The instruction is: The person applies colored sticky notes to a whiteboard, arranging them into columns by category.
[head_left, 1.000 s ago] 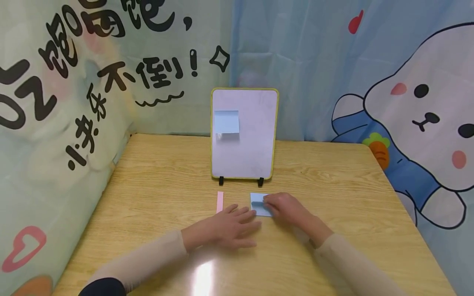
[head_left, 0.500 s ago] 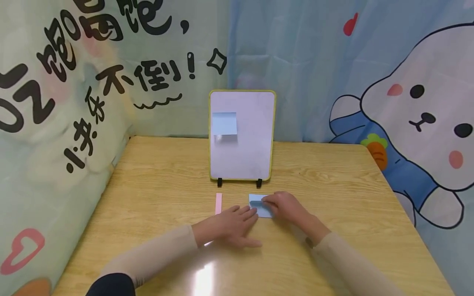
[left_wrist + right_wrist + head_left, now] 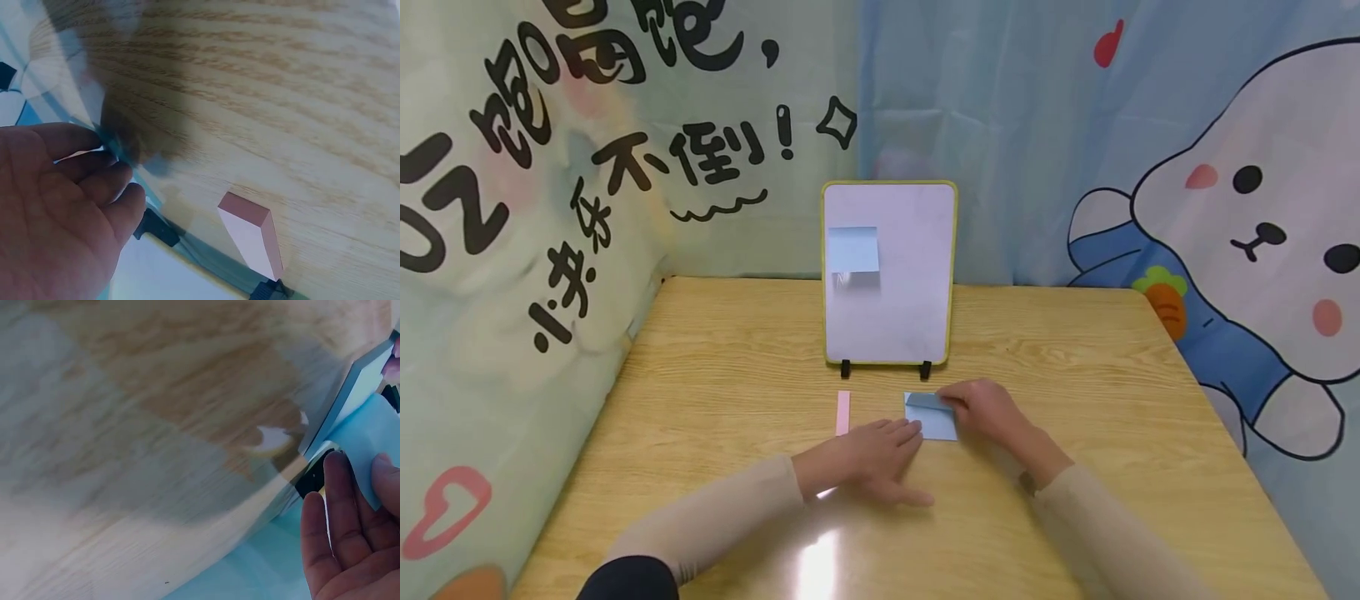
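Observation:
A pad of blue sticky notes point(image 3: 937, 425) lies on the wooden table. Its top sheet point(image 3: 370, 434) is lifted and bent up from the pad, pinched at a corner between the thumb and fingers of my right hand point(image 3: 988, 410). With fingers extended, my left hand point(image 3: 874, 463) has its fingertips at the pad's left front corner. In the left wrist view its palm point(image 3: 50, 219) shows. A narrow pink pad of sticky notes point(image 3: 843, 412) sits just beyond the left hand, its near end hidden by that hand in the head view.
Behind the pads a small whiteboard point(image 3: 891, 321) with a yellow frame stands upright on black feet point(image 3: 925, 370). One blue sticky note point(image 3: 853, 250) hangs on its upper left. A printed curtain point(image 3: 985, 150) surrounds the table point(image 3: 737, 350) at the back and sides.
My right hand has moved slightly up and away, folding the top blue sheet back farther. My left hand slid a little right onto the pad's edge and stayed there.

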`<state>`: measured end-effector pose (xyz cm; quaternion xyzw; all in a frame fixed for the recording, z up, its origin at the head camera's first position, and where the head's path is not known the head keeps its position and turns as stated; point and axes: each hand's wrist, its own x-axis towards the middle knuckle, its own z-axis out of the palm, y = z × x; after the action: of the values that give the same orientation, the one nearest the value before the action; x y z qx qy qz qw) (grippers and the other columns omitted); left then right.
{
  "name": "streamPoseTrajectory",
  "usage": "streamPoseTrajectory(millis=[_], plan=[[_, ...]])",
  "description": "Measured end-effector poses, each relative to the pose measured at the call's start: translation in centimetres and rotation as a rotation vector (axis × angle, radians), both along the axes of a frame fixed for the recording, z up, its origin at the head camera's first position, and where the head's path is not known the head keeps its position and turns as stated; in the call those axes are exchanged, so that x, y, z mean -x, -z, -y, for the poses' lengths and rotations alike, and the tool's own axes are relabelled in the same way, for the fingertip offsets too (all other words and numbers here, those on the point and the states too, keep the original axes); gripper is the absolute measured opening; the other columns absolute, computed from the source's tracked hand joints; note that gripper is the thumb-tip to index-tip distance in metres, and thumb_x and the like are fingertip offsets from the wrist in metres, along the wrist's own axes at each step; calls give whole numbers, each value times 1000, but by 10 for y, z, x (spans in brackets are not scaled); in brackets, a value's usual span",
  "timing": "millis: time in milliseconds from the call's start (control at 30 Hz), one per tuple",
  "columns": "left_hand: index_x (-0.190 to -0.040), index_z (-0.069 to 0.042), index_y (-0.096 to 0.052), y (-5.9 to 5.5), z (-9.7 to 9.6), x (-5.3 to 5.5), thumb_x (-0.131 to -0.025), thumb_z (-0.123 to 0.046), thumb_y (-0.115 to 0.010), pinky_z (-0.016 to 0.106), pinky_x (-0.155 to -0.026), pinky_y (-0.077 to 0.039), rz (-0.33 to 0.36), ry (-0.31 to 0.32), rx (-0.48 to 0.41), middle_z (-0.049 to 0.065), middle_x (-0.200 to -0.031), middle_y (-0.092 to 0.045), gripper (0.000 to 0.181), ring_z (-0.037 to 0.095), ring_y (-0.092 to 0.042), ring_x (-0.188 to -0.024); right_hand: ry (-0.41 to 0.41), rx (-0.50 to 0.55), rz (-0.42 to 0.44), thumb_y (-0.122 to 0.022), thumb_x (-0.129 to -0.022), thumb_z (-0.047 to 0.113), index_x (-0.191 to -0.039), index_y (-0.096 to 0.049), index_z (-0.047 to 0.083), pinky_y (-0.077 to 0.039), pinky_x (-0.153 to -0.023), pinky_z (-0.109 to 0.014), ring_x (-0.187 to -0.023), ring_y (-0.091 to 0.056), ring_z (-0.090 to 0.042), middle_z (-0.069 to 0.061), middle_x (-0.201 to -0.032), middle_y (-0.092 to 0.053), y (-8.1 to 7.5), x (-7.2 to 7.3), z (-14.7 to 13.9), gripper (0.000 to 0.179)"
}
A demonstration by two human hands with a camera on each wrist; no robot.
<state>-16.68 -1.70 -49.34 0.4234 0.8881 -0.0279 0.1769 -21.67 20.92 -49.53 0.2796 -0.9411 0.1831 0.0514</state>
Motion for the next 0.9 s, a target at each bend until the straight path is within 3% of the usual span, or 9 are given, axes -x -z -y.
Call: streamPoseTrajectory(millis=[300,567,900], plan=[[-158,-9,-23,-1,1,1,-89,-82,-27,34,-122,-20,27,-12,9,7,-165,-20,100,23,-22,-152,46,6,8,-73,-88,12,-100,-79,7,-57,-75,-45,-86,-74,-28,-9,-94,-77,0,9,-1,14],[-154,-10,-34,-3,-1,6,-89,-83,-26,36,-122,-24,-20,20,-2,6,-163,-29,98,22,-28,-150,87,10,-33,-74,-88,14,-96,-79,7,-57,-72,-45,-81,-73,-26,-8,-91,-77,1,14,-2,12],[-151,-11,-40,-5,-2,7,-88,-84,-25,39,-120,-28,-29,22,-1,3,-160,-34,98,21,-33,-148,97,49,-76,-75,-87,11,-93,-79,6,-57,-70,-46,-79,-73,-28,-9,-87,-77,5,21,-3,10]])
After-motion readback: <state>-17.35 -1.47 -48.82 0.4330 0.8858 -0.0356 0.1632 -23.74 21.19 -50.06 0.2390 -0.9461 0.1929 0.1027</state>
